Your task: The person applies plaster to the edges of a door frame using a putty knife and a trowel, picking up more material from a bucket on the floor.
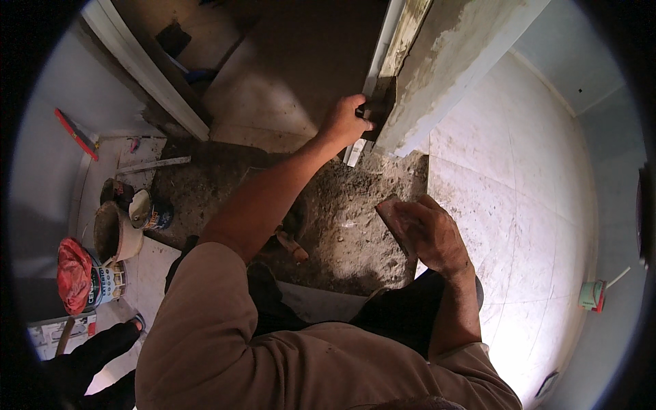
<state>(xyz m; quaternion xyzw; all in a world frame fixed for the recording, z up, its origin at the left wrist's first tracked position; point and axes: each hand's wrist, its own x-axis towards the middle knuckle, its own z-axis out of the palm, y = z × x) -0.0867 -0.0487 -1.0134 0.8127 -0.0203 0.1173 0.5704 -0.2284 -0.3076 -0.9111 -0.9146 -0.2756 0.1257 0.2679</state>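
My left hand [347,124] reaches forward, its fingers closed round the handle of a dark flat trowel [385,113]. The trowel's face lies against the narrow end of a partly plastered wall [447,68], beside a pale door frame strip [354,152]. Nearer to me, my right hand [435,236] grips a thin flat board [393,220] with a reddish edge, tilted above the rough ground. The palm hides part of this board. Bare, crumbly mortar or soil [342,225] covers the floor patch between my arms.
At the left stand a mortar-stained bucket [130,236], an open paint can [152,210] and a printed tub [109,281] under a red bag [74,273]. Another person's dark-clothed leg [96,355] shows lower left. Pale tiles [506,205] lie right, with a green can [592,295] by the wall.
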